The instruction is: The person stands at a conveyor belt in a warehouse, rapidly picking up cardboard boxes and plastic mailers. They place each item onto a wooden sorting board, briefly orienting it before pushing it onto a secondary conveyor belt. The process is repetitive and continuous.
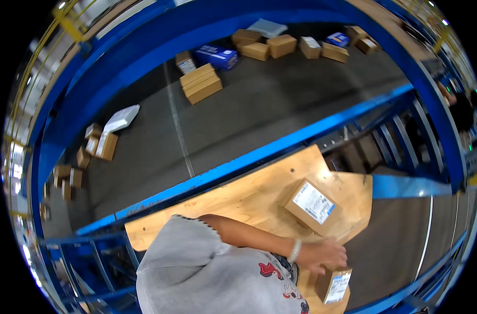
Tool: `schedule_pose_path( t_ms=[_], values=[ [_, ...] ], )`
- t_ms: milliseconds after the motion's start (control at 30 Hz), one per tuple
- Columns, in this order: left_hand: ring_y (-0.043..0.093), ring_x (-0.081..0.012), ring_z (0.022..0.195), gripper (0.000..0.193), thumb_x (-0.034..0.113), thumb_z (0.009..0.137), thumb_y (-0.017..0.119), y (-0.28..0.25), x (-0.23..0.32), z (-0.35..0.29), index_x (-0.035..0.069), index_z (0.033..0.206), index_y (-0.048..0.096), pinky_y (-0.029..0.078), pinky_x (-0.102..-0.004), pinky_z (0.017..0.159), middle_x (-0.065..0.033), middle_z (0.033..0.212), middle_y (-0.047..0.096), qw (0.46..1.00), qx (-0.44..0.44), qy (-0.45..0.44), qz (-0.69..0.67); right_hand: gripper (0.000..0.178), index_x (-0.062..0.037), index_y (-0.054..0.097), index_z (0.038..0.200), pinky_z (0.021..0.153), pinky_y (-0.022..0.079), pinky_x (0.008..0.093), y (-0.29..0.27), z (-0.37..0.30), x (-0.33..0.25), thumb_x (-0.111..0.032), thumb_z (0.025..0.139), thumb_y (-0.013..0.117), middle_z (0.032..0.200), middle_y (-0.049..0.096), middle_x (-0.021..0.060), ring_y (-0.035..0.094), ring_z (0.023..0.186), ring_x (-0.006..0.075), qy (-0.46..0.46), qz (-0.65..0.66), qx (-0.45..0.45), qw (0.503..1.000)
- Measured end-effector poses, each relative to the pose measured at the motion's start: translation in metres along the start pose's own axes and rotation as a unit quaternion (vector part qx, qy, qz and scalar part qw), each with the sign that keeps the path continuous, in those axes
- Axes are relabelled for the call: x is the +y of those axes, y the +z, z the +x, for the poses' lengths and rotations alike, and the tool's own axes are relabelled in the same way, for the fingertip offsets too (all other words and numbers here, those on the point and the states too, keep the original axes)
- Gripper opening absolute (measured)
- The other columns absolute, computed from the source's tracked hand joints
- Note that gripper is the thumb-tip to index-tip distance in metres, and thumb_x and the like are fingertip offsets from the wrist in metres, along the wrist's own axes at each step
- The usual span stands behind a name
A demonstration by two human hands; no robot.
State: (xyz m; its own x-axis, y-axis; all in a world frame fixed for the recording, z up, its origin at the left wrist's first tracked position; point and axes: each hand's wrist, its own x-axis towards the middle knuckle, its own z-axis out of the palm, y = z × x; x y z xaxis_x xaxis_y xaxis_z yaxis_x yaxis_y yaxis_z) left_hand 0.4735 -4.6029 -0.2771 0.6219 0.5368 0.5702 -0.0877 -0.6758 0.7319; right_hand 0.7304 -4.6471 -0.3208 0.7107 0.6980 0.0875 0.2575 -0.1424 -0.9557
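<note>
One small brown box [325, 283], with a white-and-blue label [337, 288], sits at the wooden table's [238, 196] edge by my bent left hand [322, 254]; whether it grips, I can't tell. My right hand is out of view. A larger box [288, 208], similarly labelled, lies near.

I'm looking into what I'd call a parcel-sorting warehouse. Across the far side runs a wide dark conveyor belt [139, 157], edged by blue steel rails [259, 154] and scattered with cardboard cartons [201, 86], a blue printed box [216, 57] and a white mailer [122, 118]. Nearer me, a wooden table [238, 204] carries shipping-labelled parcels [313, 205]. At far left I make out yellow railings [68, 25], as industrial halls have.
</note>
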Motion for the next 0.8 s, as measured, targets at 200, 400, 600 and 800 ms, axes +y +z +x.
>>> schedule_pose_path(
  t_ms=[200,400,600,800],
  values=[
    [0.055,-0.0369,0.13,0.052,0.027,0.089,0.077,-0.297,-0.012,-0.17,0.005,0.134,0.062,0.044,-0.0472,0.11,-0.0181,0.138,0.06,0.826,0.278,-0.33,0.362,0.051,0.0021,0.047,0.149,0.096,0.056,0.0406,0.121,0.01,-0.027,-0.013,0.102,0.06,0.138,0.061,0.0195,0.066,0.12,0.0276,-0.009,0.003,-0.111,0.994],
    [0.055,-0.0386,0.131,0.063,0.034,0.085,0.082,-0.492,-0.059,-0.468,0.004,0.136,0.059,0.045,-0.0464,0.111,-0.0199,0.14,0.058,0.58,0.311,-0.571,0.49,0.049,0.0031,0.048,0.147,0.098,0.056,0.0431,0.264,0.007,-0.089,-0.013,0.102,0.06,0.136,0.062,0.0204,0.066,0.12,0.0289,-0.056,0.02,-0.223,0.973],
    [0.053,-0.0412,0.132,0.058,0.041,0.093,0.074,-0.705,-0.143,-0.552,0.002,0.133,0.061,0.043,-0.0454,0.113,-0.0234,0.138,0.059,0.55,0.36,-0.533,0.533,0.047,0.004,0.05,0.144,0.099,0.056,0.0455,0.4,-0.055,-0.209,-0.013,0.101,0.059,0.134,0.063,0.0213,0.067,0.12,0.0302,-0.102,0.016,-0.33,0.938],
    [0.039,-0.0391,0.149,0.079,0.069,0.1,0.046,-0.827,-0.235,-0.576,0.008,0.151,0.05,0.031,-0.0536,0.123,-0.0209,0.152,0.053,0.458,0.299,-0.634,0.547,0.052,0.0033,0.046,0.149,0.106,0.053,0.0461,0.604,-0.176,-0.259,-0.021,0.105,0.059,0.143,0.059,0.0227,0.062,0.128,0.0345,0.248,-0.01,-0.745,0.619]
  ],
)
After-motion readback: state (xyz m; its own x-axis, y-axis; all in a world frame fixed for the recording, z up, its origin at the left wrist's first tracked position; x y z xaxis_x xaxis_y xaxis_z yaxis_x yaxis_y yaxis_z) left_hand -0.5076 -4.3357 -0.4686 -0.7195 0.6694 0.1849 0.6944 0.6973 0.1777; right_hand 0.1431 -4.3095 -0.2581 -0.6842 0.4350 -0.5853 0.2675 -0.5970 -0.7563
